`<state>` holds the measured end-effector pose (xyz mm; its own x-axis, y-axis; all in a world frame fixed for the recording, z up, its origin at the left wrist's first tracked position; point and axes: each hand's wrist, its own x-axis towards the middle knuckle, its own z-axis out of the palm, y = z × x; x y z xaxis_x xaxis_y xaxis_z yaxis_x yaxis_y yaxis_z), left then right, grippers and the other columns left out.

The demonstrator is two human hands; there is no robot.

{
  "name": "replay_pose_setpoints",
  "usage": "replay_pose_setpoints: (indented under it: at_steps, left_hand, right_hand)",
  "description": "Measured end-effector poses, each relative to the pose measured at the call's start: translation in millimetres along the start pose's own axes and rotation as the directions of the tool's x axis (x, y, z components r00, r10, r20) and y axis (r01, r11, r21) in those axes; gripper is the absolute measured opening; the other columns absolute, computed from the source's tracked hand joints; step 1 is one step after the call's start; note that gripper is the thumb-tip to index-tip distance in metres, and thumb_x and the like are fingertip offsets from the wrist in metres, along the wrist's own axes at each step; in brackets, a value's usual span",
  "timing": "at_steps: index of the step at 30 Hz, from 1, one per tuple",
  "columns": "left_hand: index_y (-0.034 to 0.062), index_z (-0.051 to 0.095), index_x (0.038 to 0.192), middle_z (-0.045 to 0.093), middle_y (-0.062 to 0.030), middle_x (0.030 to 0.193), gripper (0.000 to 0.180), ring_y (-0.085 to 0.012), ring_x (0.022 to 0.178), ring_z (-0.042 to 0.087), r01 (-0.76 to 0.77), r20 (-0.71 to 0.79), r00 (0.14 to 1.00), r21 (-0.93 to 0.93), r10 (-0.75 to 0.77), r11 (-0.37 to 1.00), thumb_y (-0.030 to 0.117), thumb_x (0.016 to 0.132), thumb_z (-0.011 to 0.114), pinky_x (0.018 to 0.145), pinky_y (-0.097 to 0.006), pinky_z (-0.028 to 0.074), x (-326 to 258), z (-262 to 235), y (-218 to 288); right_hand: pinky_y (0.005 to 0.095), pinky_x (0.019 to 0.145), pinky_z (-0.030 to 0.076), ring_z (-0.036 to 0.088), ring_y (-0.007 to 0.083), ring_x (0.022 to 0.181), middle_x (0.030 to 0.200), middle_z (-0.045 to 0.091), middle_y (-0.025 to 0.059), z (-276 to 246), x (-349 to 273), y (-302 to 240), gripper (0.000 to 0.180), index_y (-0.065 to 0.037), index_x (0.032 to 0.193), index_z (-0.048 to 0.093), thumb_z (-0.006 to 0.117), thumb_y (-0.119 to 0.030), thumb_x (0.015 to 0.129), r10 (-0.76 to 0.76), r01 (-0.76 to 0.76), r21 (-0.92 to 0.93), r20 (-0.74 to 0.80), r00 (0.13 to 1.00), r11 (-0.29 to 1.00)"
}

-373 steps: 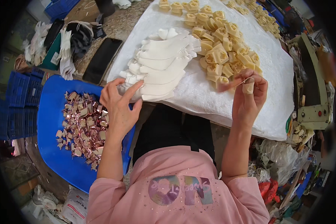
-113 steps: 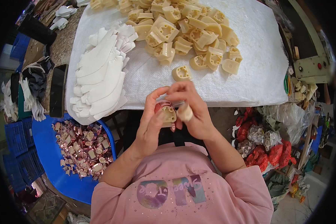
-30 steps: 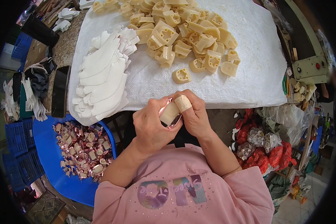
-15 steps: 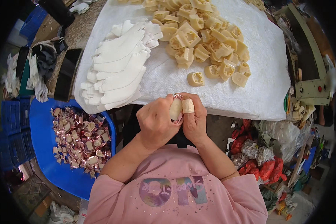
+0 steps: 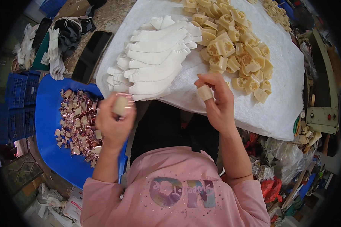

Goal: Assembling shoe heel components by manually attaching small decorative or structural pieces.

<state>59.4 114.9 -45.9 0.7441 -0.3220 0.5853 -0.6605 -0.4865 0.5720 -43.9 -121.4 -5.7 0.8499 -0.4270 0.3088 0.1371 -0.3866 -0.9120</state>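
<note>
My left hand (image 5: 115, 119), blurred by motion, is closed around a small heel-shaped block (image 5: 121, 105) with a beige face and shiny pink metallic sides. It is above the right rim of a blue tub (image 5: 45, 147), beside many similar pink-and-beige blocks (image 5: 77, 125). Over the front of the white-covered table, my right hand (image 5: 218, 100) shows thumb and forefinger apart, with nothing visible between them. A tan bandage (image 5: 205, 92) wraps one of its digits. Just beyond lies a heap of bare beige moulded blocks (image 5: 250, 62), hollow on one side. White curved strips (image 5: 155, 64) lie stacked between the hands.
A white woven sheet (image 5: 269, 117) covers the table. Left of the strips lies a dark phone (image 5: 92, 56), with gloves (image 5: 55, 53) farther left. A green-grey machine (image 5: 322, 117) stands at the right, above plastic bags (image 5: 288, 159). Blue crates (image 5: 17, 90) stack at the far left.
My hands have separated. The left has carried the pink metallic block leftward to the tub's edge, and the right has moved right toward the beige heap. The whole view has shifted.
</note>
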Motion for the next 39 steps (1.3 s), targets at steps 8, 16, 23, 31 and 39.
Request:
replay_pose_setpoints:
  at_steps: [8, 16, 23, 31, 39]
  left_hand:
    - [0.0063, 0.054, 0.119, 0.045, -0.0138, 0.106, 0.048, -0.0269, 0.093, 0.047, 0.324, -0.274, 0.946, 0.742, -0.175, 0.587, 0.011, 0.074, 0.07, 0.087, -0.037, 0.037, -12.5, -90.7, -84.8]
    - [0.0035, 0.06, 0.104, 0.058, -0.0092, 0.089, 0.034, -0.0233, 0.087, 0.053, 0.174, 0.1, 0.98, 0.003, -0.173, 0.985, 0.0, 0.07, 0.065, 0.079, -0.033, 0.042, 25.0, -17.1, 0.8]
    - [0.0072, 0.049, 0.118, 0.046, -0.013, 0.111, 0.061, -0.0309, 0.104, 0.04, 0.061, 0.103, 0.992, 0.156, -0.078, 0.986, 0.013, 0.065, 0.076, 0.094, -0.042, 0.027, 41.1, 22.1, 26.3]
    - [0.0089, 0.056, 0.109, 0.048, -0.0101, 0.104, 0.052, -0.0284, 0.1, 0.041, 0.029, 0.086, 0.995, 0.121, -0.04, 0.992, 0.013, 0.062, 0.077, 0.09, -0.04, 0.029, 39.5, 23.3, 18.7]
    - [0.012, 0.064, 0.097, 0.048, -0.0082, 0.1, 0.038, -0.0269, 0.097, 0.041, 0.004, 0.095, 0.995, 0.134, -0.017, 0.991, 0.013, 0.062, 0.077, 0.086, -0.038, 0.031, 39.1, 19.9, 15.9]
  right_hand:
    - [0.039, 0.08, 0.04, 0.044, 0.0316, 0.094, 0.1, 0.051, 0.0118, 17.2, 32.1, -10.1, 0.037, -0.006, 0.102, 0.059, 0.06, 0.007, 0.066, -0.254, 0.288, -0.436, 0.136, 0.958, 0.853]
    - [0.0409, 0.084, 0.035, 0.043, 0.0279, 0.096, 0.1, 0.051, 0.0085, 48.1, 43.0, -24.8, 0.032, -0.008, 0.094, 0.065, 0.062, 0.002, 0.063, -0.324, 0.42, -0.498, 0.272, 0.906, 0.759]
    - [0.0427, 0.081, 0.029, 0.044, 0.0241, 0.092, 0.092, 0.048, 0.0066, 79.5, 56.3, -20.4, 0.017, -0.008, 0.083, 0.063, 0.06, -0.009, 0.067, -0.34, 0.47, -0.615, 0.325, 0.883, 0.633]
    - [0.0424, 0.079, 0.028, 0.043, 0.0251, 0.087, 0.087, 0.047, 0.0069, 87.6, 60.0, -17.8, 0.011, -0.006, 0.074, 0.058, 0.062, -0.007, 0.063, -0.293, 0.418, -0.655, 0.298, 0.908, 0.629]
    - [0.036, 0.085, 0.04, 0.051, 0.0184, 0.096, 0.101, 0.053, 0.0091, 43.6, 52.0, 2.7, 0.022, -0.005, 0.091, 0.052, 0.057, 0.007, 0.073, -0.093, 0.056, 0.347, 0.091, 0.992, 0.936]
